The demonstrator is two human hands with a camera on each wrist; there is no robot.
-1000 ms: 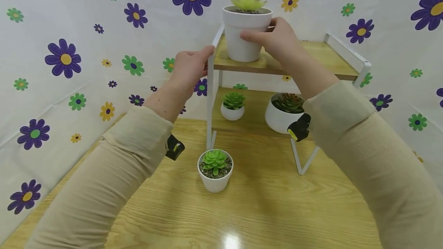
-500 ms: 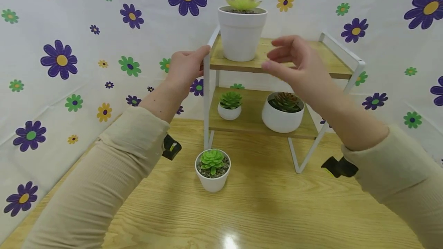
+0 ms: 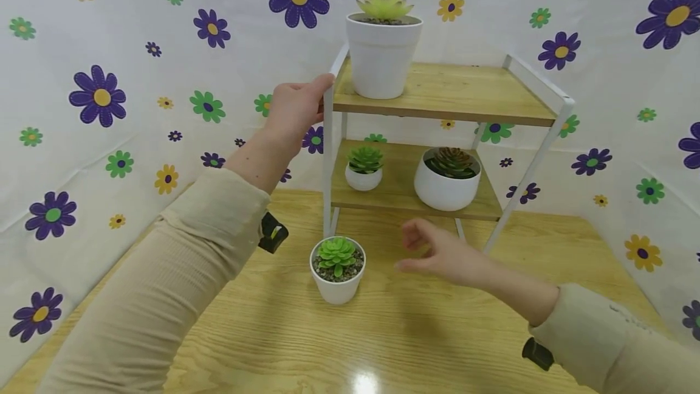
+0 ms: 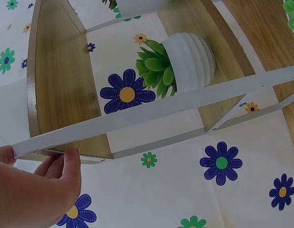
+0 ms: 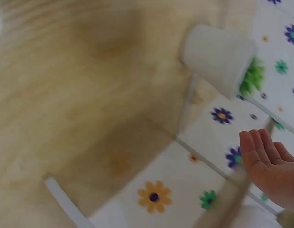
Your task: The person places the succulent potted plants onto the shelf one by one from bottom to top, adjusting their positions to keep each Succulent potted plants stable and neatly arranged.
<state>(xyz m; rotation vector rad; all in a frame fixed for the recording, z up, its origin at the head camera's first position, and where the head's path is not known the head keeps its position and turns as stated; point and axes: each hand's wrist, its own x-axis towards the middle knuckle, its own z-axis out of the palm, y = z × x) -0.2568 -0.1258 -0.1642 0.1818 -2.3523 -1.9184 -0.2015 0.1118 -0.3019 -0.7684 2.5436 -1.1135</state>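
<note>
My left hand (image 3: 295, 108) grips the upper left front corner of a two-tier shelf rack (image 3: 443, 115) with a white metal frame and wooden boards. In the left wrist view its fingers (image 4: 71, 164) curl round the white frame. My right hand (image 3: 437, 254) is in the air before the rack, fingers loosely bent and holding nothing. Left of it, a potted green succulent (image 3: 337, 287) in a white pot stands on the table; the right wrist view shows that pot (image 5: 216, 57) blurred. A tall white pot (image 3: 383, 59) with a yellow-green succulent stands at the left of the top board.
On the lower board are a small white pot (image 3: 363, 181) with a green succulent and a wider white bowl pot (image 3: 447, 190) with a reddish-brown one. Behind the wooden table (image 3: 273, 345) hangs a white flower-print cloth (image 3: 142, 157).
My right hand has let go of the tall pot on the top board and moved down in front of the rack, nearer the pot on the table. My left hand keeps its grip.
</note>
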